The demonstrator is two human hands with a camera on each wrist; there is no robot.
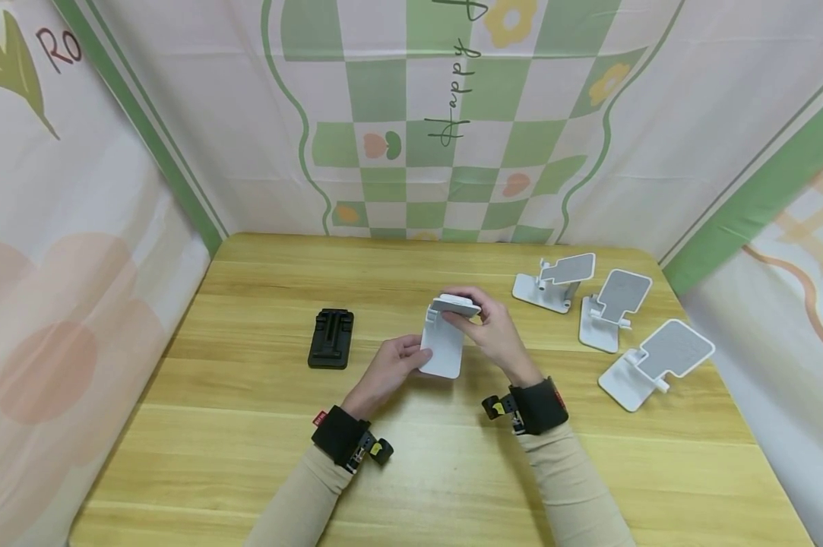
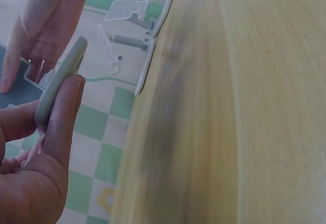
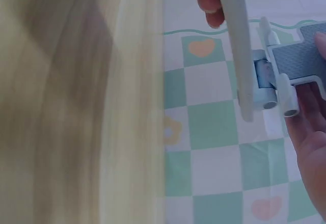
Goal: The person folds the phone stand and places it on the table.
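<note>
A white phone stand (image 1: 442, 348) with a grey-padded plate is held up above the middle of the table between both hands. My left hand (image 1: 392, 369) pinches the lower part of its flat base between thumb and fingers. With the thumb on the grey pad (image 3: 300, 58) and fingers behind, my right hand (image 1: 495, 334) grips the upper plate. In the right wrist view the plate stands out at an angle from the base (image 3: 237, 46), joined by a hinge (image 3: 265, 84). The left wrist view shows the base edge (image 2: 61, 81) pinched by the left fingers.
A folded black phone stand (image 1: 330, 339) lies on the wooden table (image 1: 247, 456) left of the hands. On the right stand three unfolded white phone stands, one at the back (image 1: 555, 282), one in the middle (image 1: 615, 310), one nearer (image 1: 656, 365). A patterned curtain (image 1: 438, 167) hangs behind.
</note>
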